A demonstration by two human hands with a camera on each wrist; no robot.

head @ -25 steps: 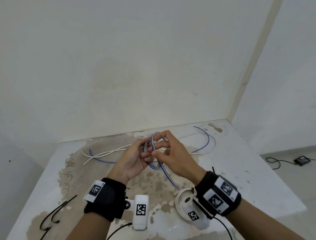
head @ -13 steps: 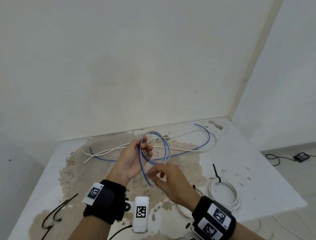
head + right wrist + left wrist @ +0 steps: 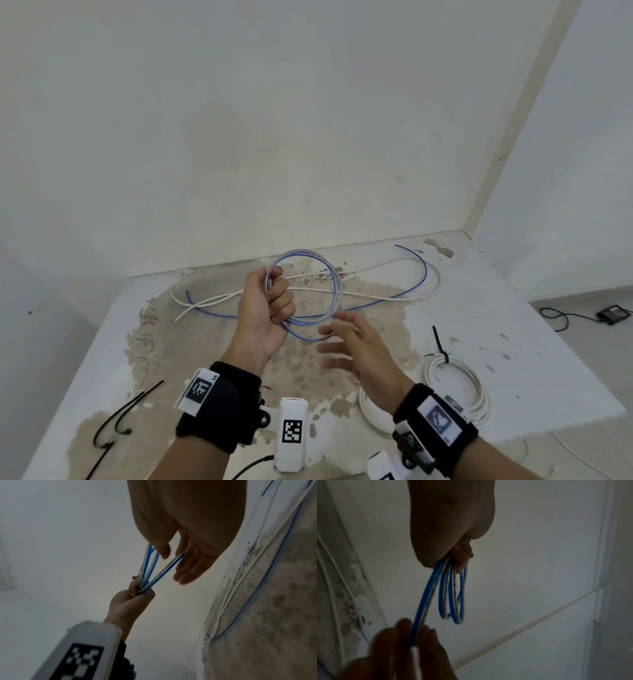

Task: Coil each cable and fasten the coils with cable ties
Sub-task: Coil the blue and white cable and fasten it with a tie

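My left hand (image 3: 270, 305) is raised above the table and grips a coil of blue-and-white cable (image 3: 301, 251) in its fist. The loops stand out to the right of the fist. My right hand (image 3: 346, 342) hovers just below and right of the coil with its fingers straight. A strand runs loosely across it, seen in the right wrist view between thumb and fingers (image 3: 188, 568). The cable's loose tail (image 3: 424, 274) lies on the table at the back right. In the left wrist view the loops (image 3: 452, 601) hang from the fist.
A loose white cable (image 3: 376, 296) lies across the back of the stained table (image 3: 513, 325). A white coil (image 3: 476, 387) bound with a black tie (image 3: 440, 346) sits at the right. Black cable ties (image 3: 120, 411) lie front left. A wall stands close behind.
My right hand has left the coil, dropped and moved right along the strand with its fingers opened. My left hand now holds the loops alone in a fist.
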